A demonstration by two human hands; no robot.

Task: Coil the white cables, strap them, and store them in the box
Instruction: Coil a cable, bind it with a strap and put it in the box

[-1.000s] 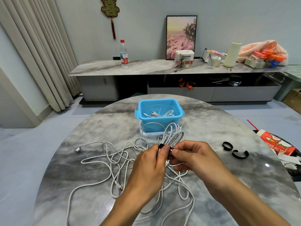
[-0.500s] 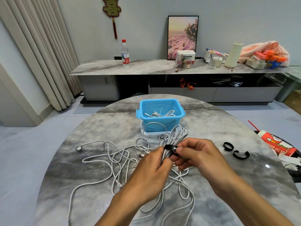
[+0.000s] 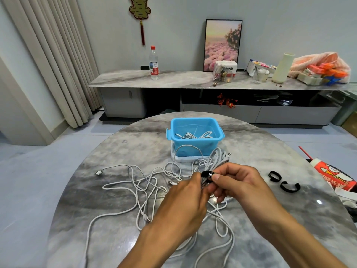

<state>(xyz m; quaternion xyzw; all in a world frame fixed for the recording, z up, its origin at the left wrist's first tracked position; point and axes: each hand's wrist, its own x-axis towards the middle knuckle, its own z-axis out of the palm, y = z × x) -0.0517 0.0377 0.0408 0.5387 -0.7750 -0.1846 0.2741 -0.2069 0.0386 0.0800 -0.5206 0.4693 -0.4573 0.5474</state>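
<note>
Where the round grey marble-patterned table (image 3: 119, 192) meets the centre of the view, both hands hold one coiled bundle of white cable (image 3: 216, 160) above its surface. The left hand (image 3: 183, 202) grips the bundle with curled fingers. The right hand (image 3: 234, 182) pinches a black strap (image 3: 207, 174) that wraps the bundle at its lower end. The bundle's loops rise toward the open blue plastic box (image 3: 195, 134), which stands on a white lid just behind the hands. Inside the box lies a coiled white cable (image 3: 193, 135). Loose white cables (image 3: 135, 186) lie tangled on the table, left of and beneath the hands. Two spare black straps (image 3: 283, 181) lie on the table to the right, well apart from the box.
</note>
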